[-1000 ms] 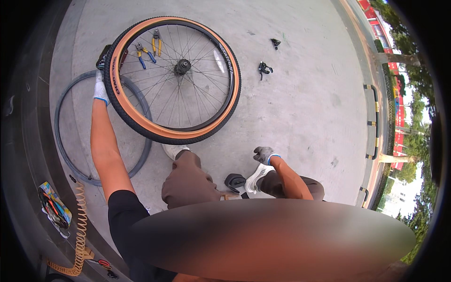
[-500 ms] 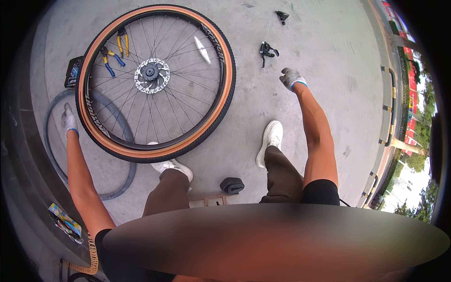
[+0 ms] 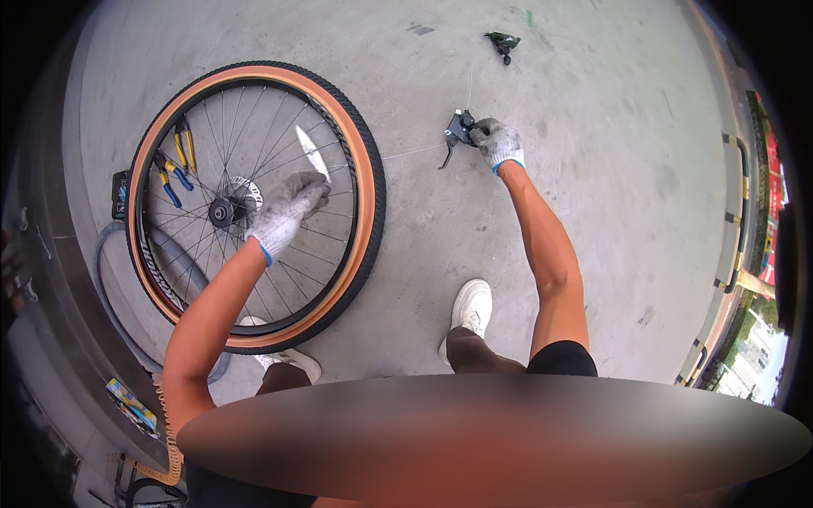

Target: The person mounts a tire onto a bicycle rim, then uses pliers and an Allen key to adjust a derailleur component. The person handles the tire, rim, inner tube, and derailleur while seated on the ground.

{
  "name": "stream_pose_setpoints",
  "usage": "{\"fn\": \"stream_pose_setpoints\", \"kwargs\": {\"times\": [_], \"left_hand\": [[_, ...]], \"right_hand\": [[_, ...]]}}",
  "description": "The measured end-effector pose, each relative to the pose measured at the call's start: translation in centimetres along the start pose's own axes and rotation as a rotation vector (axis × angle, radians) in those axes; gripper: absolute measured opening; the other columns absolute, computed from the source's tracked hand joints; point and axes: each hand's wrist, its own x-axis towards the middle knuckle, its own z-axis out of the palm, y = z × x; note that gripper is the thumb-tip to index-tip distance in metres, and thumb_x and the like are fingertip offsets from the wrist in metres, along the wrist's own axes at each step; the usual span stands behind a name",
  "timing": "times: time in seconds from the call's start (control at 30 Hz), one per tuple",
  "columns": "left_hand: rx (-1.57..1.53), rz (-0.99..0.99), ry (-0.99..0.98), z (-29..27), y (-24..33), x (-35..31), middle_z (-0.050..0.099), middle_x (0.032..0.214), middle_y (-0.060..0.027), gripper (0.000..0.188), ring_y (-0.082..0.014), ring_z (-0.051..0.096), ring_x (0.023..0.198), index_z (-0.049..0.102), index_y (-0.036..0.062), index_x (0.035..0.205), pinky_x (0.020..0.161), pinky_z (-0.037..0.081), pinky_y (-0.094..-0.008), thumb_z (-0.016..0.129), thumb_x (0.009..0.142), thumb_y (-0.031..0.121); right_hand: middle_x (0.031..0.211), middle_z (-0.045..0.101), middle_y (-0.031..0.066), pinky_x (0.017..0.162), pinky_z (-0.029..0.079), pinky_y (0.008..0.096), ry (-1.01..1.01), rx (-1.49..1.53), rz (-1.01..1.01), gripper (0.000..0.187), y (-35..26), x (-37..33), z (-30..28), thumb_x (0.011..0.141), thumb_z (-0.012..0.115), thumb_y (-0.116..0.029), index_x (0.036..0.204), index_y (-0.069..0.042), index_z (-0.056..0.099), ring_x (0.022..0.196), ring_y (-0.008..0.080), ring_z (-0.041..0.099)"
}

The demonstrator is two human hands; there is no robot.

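Observation:
My right hand (image 3: 498, 142), in a grey-white work glove with a blue cuff, is closed on the right side of a black bicycle brake lever (image 3: 458, 127). Its curved blade points down toward me, and thin wires trail off it. My left hand (image 3: 292, 207), gloved alike, hangs over the spokes with its fingers curled in; whatever they may hold is hidden. By its fingertips shows a slim white pointed piece (image 3: 310, 151). Under that hand lies a bicycle wheel (image 3: 368, 195) with a tan-sided tyre, a brake disc and a black hub (image 3: 222, 212).
Pliers with yellow handles (image 3: 184, 148) and cutters with blue handles (image 3: 174, 179) show through the spokes. A second black lever (image 3: 503, 46) lies farther off. A grey inner tube (image 3: 108, 288) sits partly beneath the wheel. My white shoes (image 3: 468, 311) stand nearby.
My right hand has reached the brake lever and closed on it. My left hand has swung from beside the wheel to over its spokes. The view has shifted, too.

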Motion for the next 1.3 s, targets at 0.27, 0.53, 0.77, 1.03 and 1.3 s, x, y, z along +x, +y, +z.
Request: {"fn": "stream_pose_setpoints", "kwargs": {"times": [0.27, 0.53, 0.77, 1.03, 1.3], "left_hand": [[-0.761, -0.159, -0.326, 16.6, 2.3, 8.5, 0.064, 0.133, -0.0121, 0.048, -0.0282, 0.067, 0.122, 0.047, 0.0080, 0.147, 0.083, 0.062, -0.0382, 0.065, 0.103, 0.017], [0.407, -0.488, -0.258, 11.5, 4.9, -10.5, 0.070, 0.101, -0.0058, 0.042, -0.0128, 0.065, 0.093, 0.064, 0.0029, 0.127, 0.079, 0.057, -0.0309, 0.074, 0.091, 0.022], [0.403, -0.658, -0.200, 12.4, 10.3, -27.7, 0.074, 0.100, -0.0109, 0.042, -0.0194, 0.072, 0.092, 0.067, 0.0076, 0.126, 0.085, 0.056, -0.0349, 0.073, 0.093, 0.034], [1.107, -0.452, -0.305, 11.3, 9.5, -31.5, 0.073, 0.103, -0.0160, 0.041, -0.0376, 0.070, 0.100, 0.069, 0.0079, 0.115, 0.085, 0.055, -0.0479, 0.070, 0.094, 0.043], [1.125, -0.084, -0.201, 11.2, 6.5, -40.3, 0.071, 0.106, -0.0185, 0.035, -0.0389, 0.070, 0.100, 0.064, 0.0105, 0.129, 0.084, 0.055, -0.0482, 0.062, 0.100, 0.029]], "right_hand": [[0.112, 0.078, 0.0111, 0.089, 0.058, 0.0324, -0.602, 0.779, -0.483, 0.034, 0.2, -3.0, -4.5, 0.092, 0.077, -0.014, 0.124, -0.003, 0.073, 0.094, 0.0216, 0.073], [0.122, 0.073, 0.0202, 0.096, 0.055, 0.0500, 0.343, 0.017, 0.029, 0.040, 4.9, 23.3, -5.9, 0.092, 0.071, -0.033, 0.127, -0.016, 0.070, 0.113, 0.0400, 0.070], [0.107, 0.077, 0.0163, 0.087, 0.058, 0.0437, 0.652, 0.359, -0.016, 0.026, 4.8, 18.3, -3.3, 0.089, 0.071, -0.019, 0.114, -0.011, 0.073, 0.098, 0.0337, 0.075], [0.098, 0.074, 0.0095, 0.082, 0.058, 0.0314, 0.693, 0.491, -0.074, 0.019, 8.8, -5.3, -0.2, 0.091, 0.069, -0.005, 0.110, -0.006, 0.069, 0.087, 0.0171, 0.072], [0.105, 0.072, 0.0148, 0.084, 0.059, 0.0362, 0.370, 0.333, -0.190, 0.027, 7.0, -27.9, -3.1, 0.087, 0.059, 0.002, 0.112, -0.003, 0.067, 0.091, 0.0268, 0.074]]}}
